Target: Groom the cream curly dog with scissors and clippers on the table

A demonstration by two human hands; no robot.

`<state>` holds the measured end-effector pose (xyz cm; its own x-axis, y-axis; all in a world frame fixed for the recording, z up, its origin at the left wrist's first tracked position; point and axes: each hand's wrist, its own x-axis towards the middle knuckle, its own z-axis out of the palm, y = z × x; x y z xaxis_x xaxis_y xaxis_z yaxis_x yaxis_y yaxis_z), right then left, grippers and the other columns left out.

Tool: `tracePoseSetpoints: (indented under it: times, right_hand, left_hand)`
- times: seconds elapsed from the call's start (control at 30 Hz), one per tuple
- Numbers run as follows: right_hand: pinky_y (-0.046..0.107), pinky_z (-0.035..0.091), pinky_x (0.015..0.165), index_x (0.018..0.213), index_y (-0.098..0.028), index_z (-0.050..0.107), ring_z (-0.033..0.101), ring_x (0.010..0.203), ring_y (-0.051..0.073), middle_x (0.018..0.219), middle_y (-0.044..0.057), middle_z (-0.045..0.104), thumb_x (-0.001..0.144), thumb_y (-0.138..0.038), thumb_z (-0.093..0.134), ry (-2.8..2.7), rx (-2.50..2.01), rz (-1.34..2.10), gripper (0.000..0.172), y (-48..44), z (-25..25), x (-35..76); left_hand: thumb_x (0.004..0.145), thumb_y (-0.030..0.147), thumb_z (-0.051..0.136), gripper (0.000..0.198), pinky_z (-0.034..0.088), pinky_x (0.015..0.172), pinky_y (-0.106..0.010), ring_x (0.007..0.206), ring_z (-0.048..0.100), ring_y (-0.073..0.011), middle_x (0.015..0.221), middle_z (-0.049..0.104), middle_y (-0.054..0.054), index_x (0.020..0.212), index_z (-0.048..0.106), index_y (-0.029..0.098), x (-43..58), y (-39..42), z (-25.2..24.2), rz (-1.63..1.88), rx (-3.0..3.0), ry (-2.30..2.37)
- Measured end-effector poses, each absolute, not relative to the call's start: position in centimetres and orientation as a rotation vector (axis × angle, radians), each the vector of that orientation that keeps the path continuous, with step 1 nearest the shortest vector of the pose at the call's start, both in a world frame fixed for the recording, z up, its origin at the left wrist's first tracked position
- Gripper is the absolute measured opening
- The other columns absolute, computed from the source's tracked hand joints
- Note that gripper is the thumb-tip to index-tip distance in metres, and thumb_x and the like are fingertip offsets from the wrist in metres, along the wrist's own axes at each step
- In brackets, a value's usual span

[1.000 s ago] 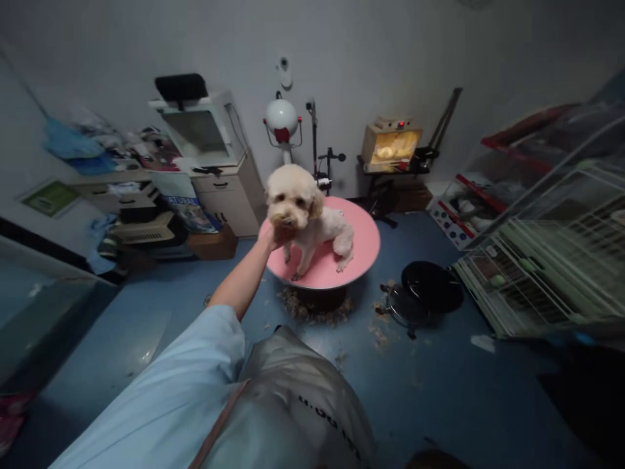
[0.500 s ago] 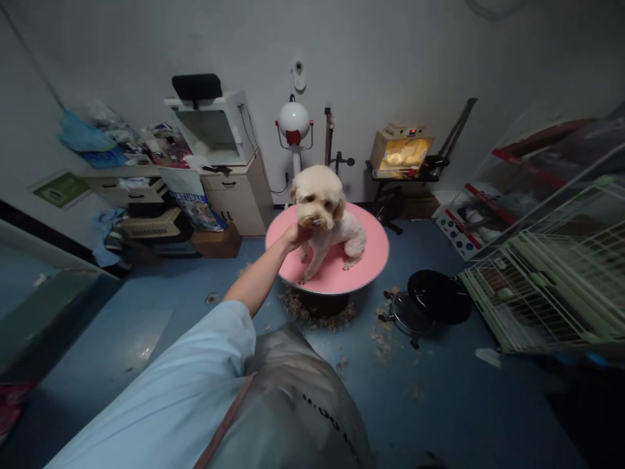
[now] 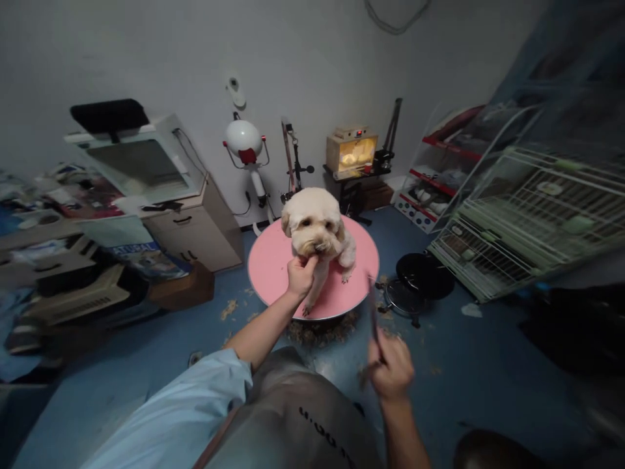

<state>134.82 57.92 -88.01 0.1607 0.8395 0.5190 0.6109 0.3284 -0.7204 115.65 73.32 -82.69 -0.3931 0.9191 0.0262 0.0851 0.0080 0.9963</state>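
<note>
A cream curly-haired dog [image 3: 315, 218] sits on a round pink table [image 3: 268, 260], facing me. My left hand [image 3: 301, 275] is closed on the fur at the dog's chin, just under its mouth. To the right and nearer to me, my right hand [image 3: 390, 365] is wrapped round a thin dark tool [image 3: 374, 309] that points upward. The tool is blurred by motion; it looks like a comb or scissors, and I cannot tell which. It is apart from the dog, in front of the table's right edge.
A black round stool [image 3: 424, 275] stands right of the table, near green wire cages [image 3: 488, 234]. Cut fur lies on the blue floor round the table base. Behind are a white dryer [image 3: 244, 139] on a stand and a lit box [image 3: 354, 153]. Cabinets [image 3: 195, 234] line the left.
My right hand has come into view with the dark tool. My left hand stays at the dog's chin. The view has turned right, and the dog's head is more upright and nearer.
</note>
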Motion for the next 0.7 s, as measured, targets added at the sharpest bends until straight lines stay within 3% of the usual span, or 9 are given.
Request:
tracePoseSetpoints:
  times: [0.1,0.33,0.47,0.57,0.7]
  right_hand:
    - [0.029,0.042,0.062,0.117,-0.018,0.067,0.05,0.062,0.014,0.061,0.0,0.055,0.087,-0.013,0.06,-1.565,-1.225,0.056,0.031,61.1,-85.9,129.7]
    - [0.029,0.039,0.065,0.109,-0.013,0.071,0.048,0.063,0.017,0.06,0.002,0.055,0.09,-0.014,0.055,-1.488,-1.588,-0.072,0.025,63.9,-85.6,124.4]
    - [0.03,0.038,0.063,0.114,-0.01,0.068,0.047,0.061,0.017,0.06,0.001,0.054,0.092,-0.016,0.052,-1.275,-1.769,-0.051,0.028,62.8,-85.2,123.3]
    - [0.029,0.038,0.063,0.118,-0.013,0.067,0.048,0.061,0.016,0.059,0.0,0.054,0.092,-0.015,0.051,-1.412,-1.685,0.011,0.031,62.6,-84.4,121.8]
    - [0.031,0.042,0.065,0.125,-0.012,0.063,0.054,0.069,0.019,0.072,0.006,0.064,0.092,-0.017,0.047,-1.352,-1.859,0.104,0.037,62.7,-84.3,120.2]
  left_hand:
    - [0.072,0.047,0.07,0.036,0.039,0.048,-0.022,0.051,0.053,-0.0118,0.05,0.055,-0.001,0.06,0.06,0.015,114.0,73.4,-82.5,1.378,1.101,1.551]
    - [0.074,0.049,0.068,0.037,0.044,0.05,-0.023,0.054,0.057,-0.0142,0.049,0.057,-0.002,0.064,0.065,0.014,111.2,74.0,-82.2,1.232,1.175,1.46]
    - [0.076,0.05,0.067,0.038,0.046,0.052,-0.024,0.056,0.06,-0.0154,0.051,0.059,-0.003,0.064,0.065,0.014,110.6,74.6,-82.4,1.205,1.182,1.419]
    - [0.076,0.051,0.067,0.039,0.048,0.053,-0.025,0.058,0.062,-0.0165,0.052,0.06,-0.003,0.063,0.065,0.014,110.5,75.0,-82.6,1.205,1.157,1.383]
    - [0.075,0.048,0.069,0.036,0.05,0.055,-0.026,0.063,0.065,-0.0183,0.055,0.063,-0.004,0.066,0.067,0.014,110.6,75.3,-83.2,1.19,1.073,1.355]
